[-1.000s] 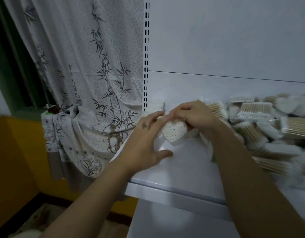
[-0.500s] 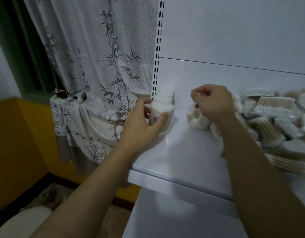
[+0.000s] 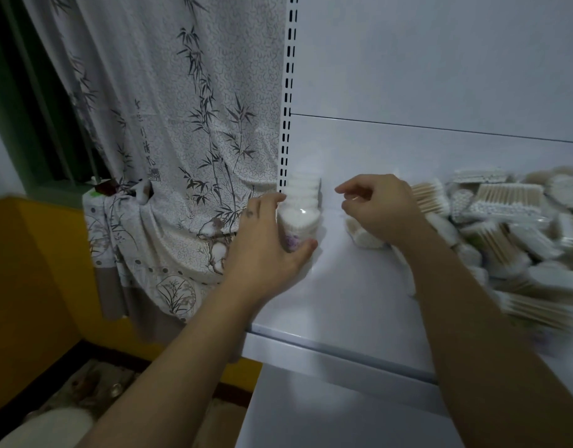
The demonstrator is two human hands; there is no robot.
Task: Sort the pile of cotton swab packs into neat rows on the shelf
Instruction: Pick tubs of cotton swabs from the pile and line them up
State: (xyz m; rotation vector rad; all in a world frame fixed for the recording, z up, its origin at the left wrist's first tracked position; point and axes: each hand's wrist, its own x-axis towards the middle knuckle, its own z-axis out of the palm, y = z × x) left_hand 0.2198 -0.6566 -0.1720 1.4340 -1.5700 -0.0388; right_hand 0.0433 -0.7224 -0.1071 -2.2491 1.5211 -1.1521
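On the shelf (image 3: pixel 343 302), the left grip (image 3: pixel 265 240) still clasps the front pack (image 3: pixel 299 223); the right grip (image 3: pixel 380 208) has loosened, empty.

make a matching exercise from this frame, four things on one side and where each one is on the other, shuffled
Things
1. left hand
2. right hand
3. pile of swab packs
4. curtain

Places
A. heaped at the right of the shelf
B. hanging left of the slotted upright
C. gripping the front heart-shaped pack at the shelf's left end
D. above a white pack at the pile's left edge

Pairs: 1-C, 2-D, 3-A, 4-B
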